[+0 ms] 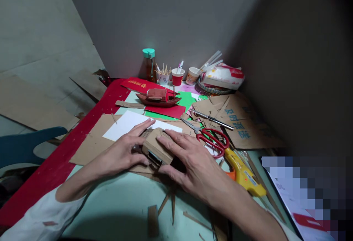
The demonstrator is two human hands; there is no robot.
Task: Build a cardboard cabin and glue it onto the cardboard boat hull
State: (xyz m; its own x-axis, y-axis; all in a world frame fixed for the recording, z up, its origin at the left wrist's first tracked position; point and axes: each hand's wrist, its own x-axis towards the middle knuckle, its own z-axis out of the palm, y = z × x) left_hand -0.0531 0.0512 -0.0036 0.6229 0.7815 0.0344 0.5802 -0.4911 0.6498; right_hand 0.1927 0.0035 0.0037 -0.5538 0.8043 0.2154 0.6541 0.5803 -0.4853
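A small model of brown cardboard [160, 146], with a curved top and a dark opening in its near side, sits between my hands over a flat cardboard sheet [92, 141]. My left hand [131, 145] grips its left end, thumb at the near side and fingers stretched past the far side. From the right, my right hand [187, 153] is wrapped over it, fingers on top and thumb at the lower near edge. Beneath and behind lies a white paper sheet [124, 123]. Red-handled scissors [213, 141] lie just beyond my right hand.
A yellow glue gun [244, 173] and a craft knife [212, 119] lie to the right. Behind stands a brown model boat [160, 97], near a bottle [149, 66] and paper cups [178, 76]. Cardboard scraps [153, 220] lie in front.
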